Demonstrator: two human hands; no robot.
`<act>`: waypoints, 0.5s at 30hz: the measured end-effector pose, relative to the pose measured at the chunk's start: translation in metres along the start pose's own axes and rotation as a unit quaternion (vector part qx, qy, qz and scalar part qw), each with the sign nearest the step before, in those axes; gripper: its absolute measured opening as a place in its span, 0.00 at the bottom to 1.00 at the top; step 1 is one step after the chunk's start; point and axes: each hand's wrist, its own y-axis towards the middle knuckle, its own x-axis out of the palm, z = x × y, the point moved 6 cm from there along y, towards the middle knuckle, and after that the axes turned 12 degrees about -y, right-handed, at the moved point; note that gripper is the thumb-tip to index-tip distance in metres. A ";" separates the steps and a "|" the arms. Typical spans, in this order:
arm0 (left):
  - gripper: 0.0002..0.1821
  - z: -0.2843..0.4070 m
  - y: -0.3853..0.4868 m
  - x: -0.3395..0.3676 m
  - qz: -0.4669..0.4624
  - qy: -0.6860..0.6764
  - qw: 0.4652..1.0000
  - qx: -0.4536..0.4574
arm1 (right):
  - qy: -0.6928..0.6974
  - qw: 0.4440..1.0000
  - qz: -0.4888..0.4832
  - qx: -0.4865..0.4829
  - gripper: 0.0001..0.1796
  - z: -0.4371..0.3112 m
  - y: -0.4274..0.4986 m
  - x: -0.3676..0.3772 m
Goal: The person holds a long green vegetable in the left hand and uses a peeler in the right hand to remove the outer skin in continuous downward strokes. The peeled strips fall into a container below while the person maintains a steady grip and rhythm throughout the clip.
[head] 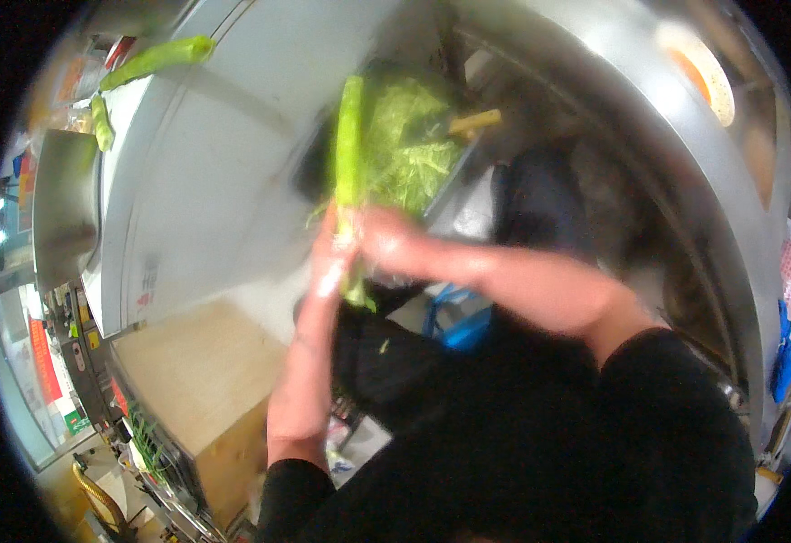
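A long, pale green vegetable stalk (349, 142), apparently celtuce, points away from me above a bin. My left hand (331, 252) grips its near end. Right beside it, my right hand (390, 239) is curled against the same end; blur hides whether its fingers hold the stalk or something else. Small green leaves (359, 293) hang below the hands. Beneath the stalk, the bin (451, 182) holds a heap of light green peelings or leaves (409, 146). A yellowish-brown, stick-like piece (475, 121) lies at the bin's right side.
Two more green stalks (158, 62) (102, 123) rest on the white cabinet (185, 170) to the left. A brown box (198, 366) stands near my left elbow. A curved steel edge (680, 115) runs along the right. Something blue (467, 331) is on the floor by my legs.
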 end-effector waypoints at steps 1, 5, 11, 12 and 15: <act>0.47 -0.003 0.004 -0.002 -0.001 0.003 0.999 0.034 | -0.003 0.999 -0.051 0.008 0.22 -0.004 -0.005 0.008; 0.49 -0.007 -0.015 -0.001 -0.002 0.116 0.992 -0.046 | -0.055 0.995 0.066 0.060 0.31 0.005 0.040 -0.037; 0.48 -0.006 -0.016 0.015 0.050 0.256 0.964 -0.046 | -0.117 0.993 0.010 -0.004 0.16 -0.017 0.034 -0.039; 0.47 -0.003 -0.011 0.017 0.052 0.243 0.969 0.007 | -0.105 0.994 -0.013 0.002 0.14 -0.022 0.013 -0.027; 0.46 -0.011 -0.002 0.012 0.063 -0.016 0.997 -0.050 | -0.065 0.994 -0.075 0.051 0.12 -0.009 -0.020 -0.007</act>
